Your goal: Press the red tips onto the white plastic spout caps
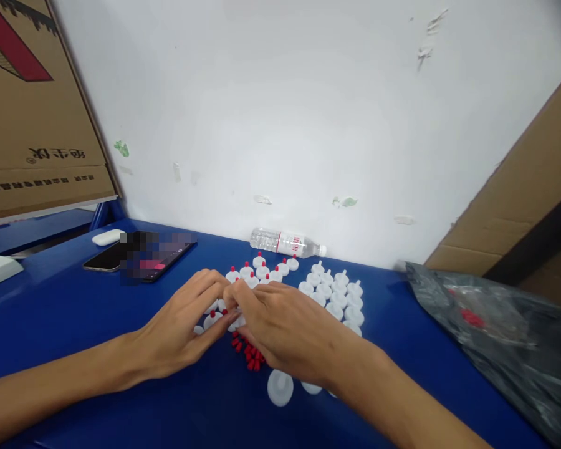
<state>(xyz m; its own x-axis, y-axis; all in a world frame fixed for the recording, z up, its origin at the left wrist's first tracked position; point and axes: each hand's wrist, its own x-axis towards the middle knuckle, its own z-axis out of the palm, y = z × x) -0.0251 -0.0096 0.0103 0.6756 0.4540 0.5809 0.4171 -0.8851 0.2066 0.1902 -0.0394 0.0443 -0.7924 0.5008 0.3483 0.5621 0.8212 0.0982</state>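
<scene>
My left hand (187, 321) and my right hand (285, 324) meet over the middle of the table, fingertips pinched close together. Between them shows part of a white nozzle cap (236, 322), held by my left thumb and fingers. My right fingers curl in at the same spot and hide what they pinch. Under my right hand lies a pile of small red tips (254, 357). Behind my hands stand several white caps with red tips on their spouts (246, 270). To the right is a group of white caps with bare spouts (339, 287).
A clear plastic bottle (287, 242) lies against the wall. At the left are a phone (105, 257), a dark tablet (168, 255) and a white case (108, 237). A grey plastic bag (500, 355) covers the right side. Loose white caps (280, 388) lie near the front.
</scene>
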